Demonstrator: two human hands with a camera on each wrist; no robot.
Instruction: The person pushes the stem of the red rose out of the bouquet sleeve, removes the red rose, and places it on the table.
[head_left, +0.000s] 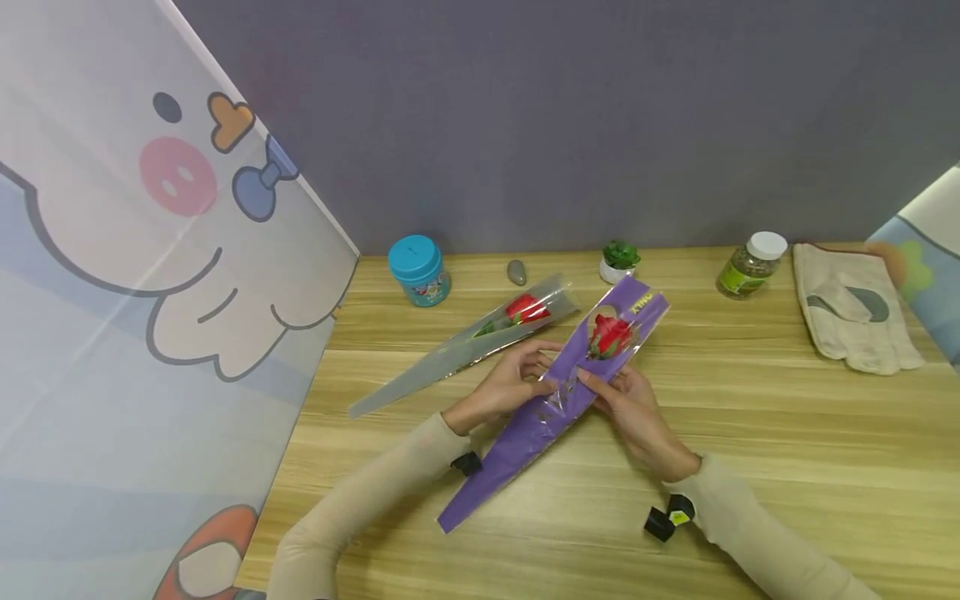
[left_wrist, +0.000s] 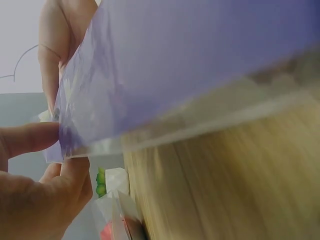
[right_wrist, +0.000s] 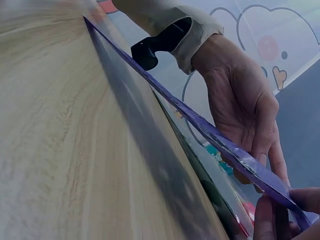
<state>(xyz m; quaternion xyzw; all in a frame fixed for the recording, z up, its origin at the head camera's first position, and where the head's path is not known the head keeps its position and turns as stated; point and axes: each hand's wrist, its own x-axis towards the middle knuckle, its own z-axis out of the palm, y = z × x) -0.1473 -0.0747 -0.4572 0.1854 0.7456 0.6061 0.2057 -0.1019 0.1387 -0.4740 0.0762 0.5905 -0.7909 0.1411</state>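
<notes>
A red rose (head_left: 609, 333) sits inside a long purple sleeve (head_left: 540, 417) that lies slantwise over the wooden table (head_left: 750, 433), wide end away from me. My left hand (head_left: 542, 371) pinches the sleeve's left edge near its middle. On the opposite edge my right hand (head_left: 600, 392) pinches it too. The left wrist view shows the purple sleeve (left_wrist: 175, 65) close up, with a thumb (left_wrist: 30, 139) pressed to its edge. In the right wrist view the sleeve's edge (right_wrist: 200, 125) runs between the left hand (right_wrist: 240, 105) and my right fingertips (right_wrist: 300, 200).
A second red rose in a clear sleeve (head_left: 480, 342) lies just left of my hands. Along the back stand a teal jar (head_left: 417, 268), a grey stone (head_left: 516, 272), a small potted plant (head_left: 619, 260) and a white-lidded jar (head_left: 750, 265). Cloth gloves (head_left: 847, 308) lie far right; a cartoon sheet (head_left: 150, 250) hangs left.
</notes>
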